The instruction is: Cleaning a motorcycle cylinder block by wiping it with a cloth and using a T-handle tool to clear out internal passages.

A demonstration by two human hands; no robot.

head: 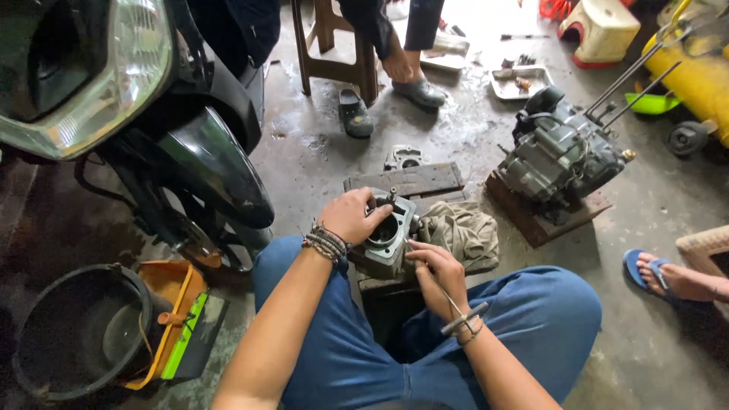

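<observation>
A motorcycle (pixel 129 114) with its headlight and dark front fender is crowding the left of a stained concrete floor, with a black bucket (pixel 76 330) and an orange-and-green tray (pixel 178 319) lying beside it. Further back, a stripped engine (pixel 558 156) is sitting on a wooden block, near a metal tray of small parts (pixel 520 82), and another person's sandalled feet are resting by a wooden stool (pixel 330 45). A third person's foot in a blue flip-flop (pixel 645 273) is showing at the right edge. Between the seated person's denim-clad knees, a grey engine cylinder (pixel 386 237) is resting on a wooden block (pixel 406 181), just beside a crumpled tan rag (pixel 463 231). The left hand (pixel 348 215), wrist ringed with bracelets, is curling over the cylinder's upper left rim, gripping it. The right hand (pixel 437 269) is pressing against the cylinder's lower right side, fingers pinched together on a thin tool that is too small to identify.
</observation>
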